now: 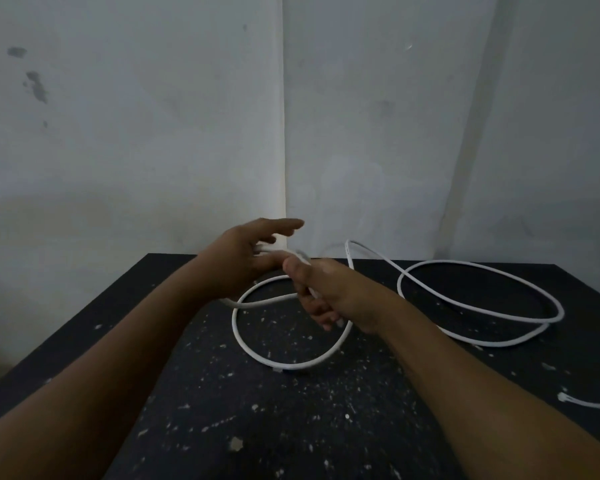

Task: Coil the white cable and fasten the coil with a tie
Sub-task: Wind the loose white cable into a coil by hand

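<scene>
**Coiling begun: one loop formed, most of the cable loose, no tie seen**

Your left hand [246, 263] is raised above the tabletop [194, 403] with its fingers spread apart; a run of the white cable [284, 365] passes across the palm, but you do not appear to be clamping it. Your right hand [321, 294] is closed around the cable just beside the left, with a short length showing above the fist.

Progress is early. One round loop hangs from your hands and rests on the tabletop in front of you. The rest of the cable lies uncoiled to your right, in wide flat ovals well apart from that loop. A free end [565, 397] lies near the right edge of the tabletop. Judged from this, most of the gathering is left, and fastening has not started. No tie is visible.

The cable is smooth, round in section and fairly stiff: it holds open curves rather than collapsing. The tabletop is dark and matt, speckled with pale flecks and chips. The walls [118, 133] behind are pale, dull and stained.
</scene>
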